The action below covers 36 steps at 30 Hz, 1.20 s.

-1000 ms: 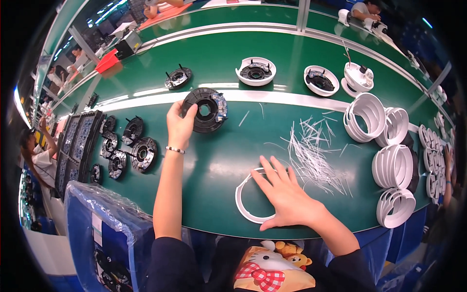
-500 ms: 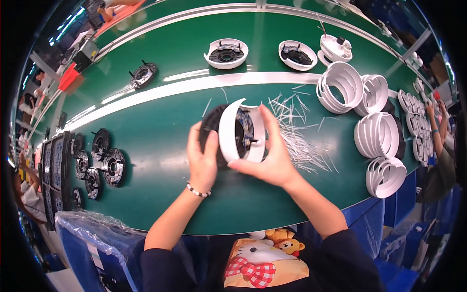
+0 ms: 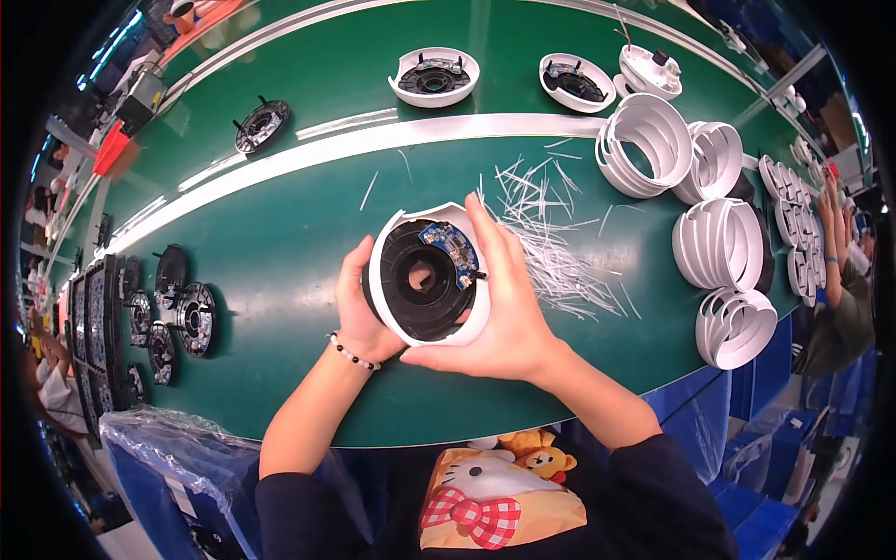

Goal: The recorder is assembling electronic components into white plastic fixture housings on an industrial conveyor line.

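Between my two hands is a white plastic ring housing [image 3: 380, 280] with a black round base [image 3: 411, 308] seated inside it. A blue circuit board [image 3: 453, 247] sits on the base, whose open face is turned up toward me. My left hand [image 3: 362, 313] grips the left side, its fingers partly hidden behind the housing. My right hand [image 3: 509, 308] closes round the right side, thumb under the lower rim and fingers at the top edge. Both hold the part above the green table [image 3: 280, 373].
Thin white strips [image 3: 560, 271] lie scattered right of my hands. Stacks of white rings [image 3: 719, 245] stand farther right. Several black round bases [image 3: 196, 320] lie at the left beside a black tray [image 3: 93, 327]. Assembled housings [image 3: 434, 79] sit across the back. Blue bins [image 3: 205, 504] stand along the near edge.
The housing has turned from edge-on to face-up, and the black base that was beside it now sits within the ring. Both hands have shifted slightly left, still holding it.
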Motion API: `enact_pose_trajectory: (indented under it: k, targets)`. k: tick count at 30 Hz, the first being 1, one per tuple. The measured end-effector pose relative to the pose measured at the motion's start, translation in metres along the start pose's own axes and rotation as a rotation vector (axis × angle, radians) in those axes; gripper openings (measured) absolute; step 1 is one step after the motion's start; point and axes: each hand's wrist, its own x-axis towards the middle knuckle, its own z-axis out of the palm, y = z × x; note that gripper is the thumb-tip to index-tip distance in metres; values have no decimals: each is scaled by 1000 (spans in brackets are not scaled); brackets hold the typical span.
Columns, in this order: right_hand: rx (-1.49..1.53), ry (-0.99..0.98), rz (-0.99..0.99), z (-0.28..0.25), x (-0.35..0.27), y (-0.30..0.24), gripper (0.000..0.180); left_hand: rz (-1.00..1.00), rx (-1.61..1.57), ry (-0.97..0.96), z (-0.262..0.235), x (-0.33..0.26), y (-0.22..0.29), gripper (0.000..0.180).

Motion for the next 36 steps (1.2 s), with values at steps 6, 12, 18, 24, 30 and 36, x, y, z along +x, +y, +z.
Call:
enact_pose_trajectory:
  k: [6,12,18,24,30,36]
  targets:
    - [-216,3,-80,13,-5,3,115,9,53,110,6,0,-5,54]
    - [-240,-60,-127,4,2,5,112,-135,44,-70,-8,-2,3,84]
    - [-199,-201,-163,-5,5,9,106,-221,-43,-159,-26,0,2,84]
    - [-194,-141,-170,4,3,11,109,-97,148,-157,-30,-2,3,73]
    - [-224,101,-142,24,-1,7,104,60,153,-124,-3,-1,5,58]
    - [-238,176,-160,6,1,17,99,104,104,180,19,41,30,46]
